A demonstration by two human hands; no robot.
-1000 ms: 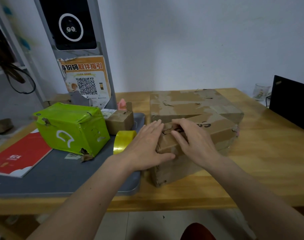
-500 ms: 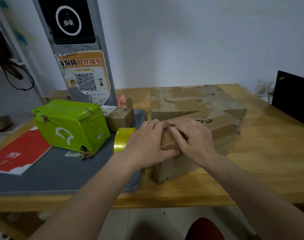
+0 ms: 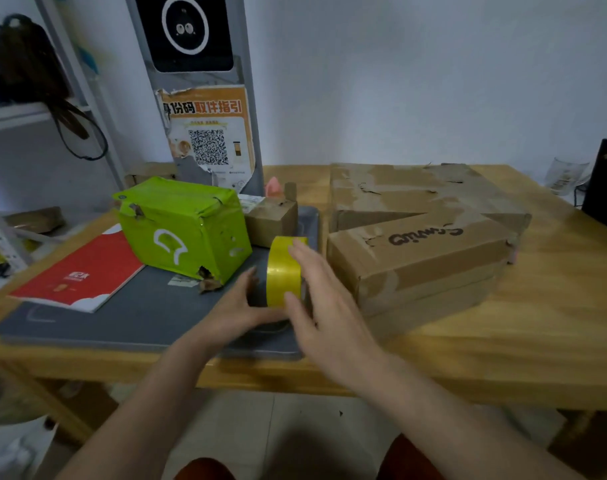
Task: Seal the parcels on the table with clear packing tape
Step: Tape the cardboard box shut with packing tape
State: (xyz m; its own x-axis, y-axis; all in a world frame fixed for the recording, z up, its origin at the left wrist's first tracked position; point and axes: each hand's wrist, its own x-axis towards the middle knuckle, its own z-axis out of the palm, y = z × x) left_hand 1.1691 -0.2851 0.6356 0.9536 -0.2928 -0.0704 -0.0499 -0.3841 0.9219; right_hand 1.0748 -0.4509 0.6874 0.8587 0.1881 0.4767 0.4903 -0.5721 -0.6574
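The tape roll [image 3: 284,271] stands on edge over the right part of the grey mat [image 3: 129,317], which lies on the wooden table [image 3: 537,323]; the mat's near edge runs close to the table's near edge, and its right edge stops just short of the brown parcels at 3 o'clock. The green parcel [image 3: 182,226] sits at 10 o'clock of the roll, near it but apart; a small brown box [image 3: 269,220] sits at 12 o'clock, just behind the roll; the lettered brown parcel [image 3: 419,258] lies at 3 o'clock, on a larger flat box [image 3: 416,192] that reaches back to 1 o'clock. Bare mat lies at 8 o'clock of the roll, toward a red booklet [image 3: 77,271] at 9 o'clock; bare wood stretches along the table's near edge at 4 o'clock, below the parcels.

The left hand [image 3: 239,306] comes in from 6 o'clock and grips the roll's lower left side, fingers curled up its left face and thumb under its rim; the right hand [image 3: 316,299] comes from 5 o'clock with fingers nearly straight and spread, lying against the roll's right side, blurred, so whether it presses or only touches I cannot tell.
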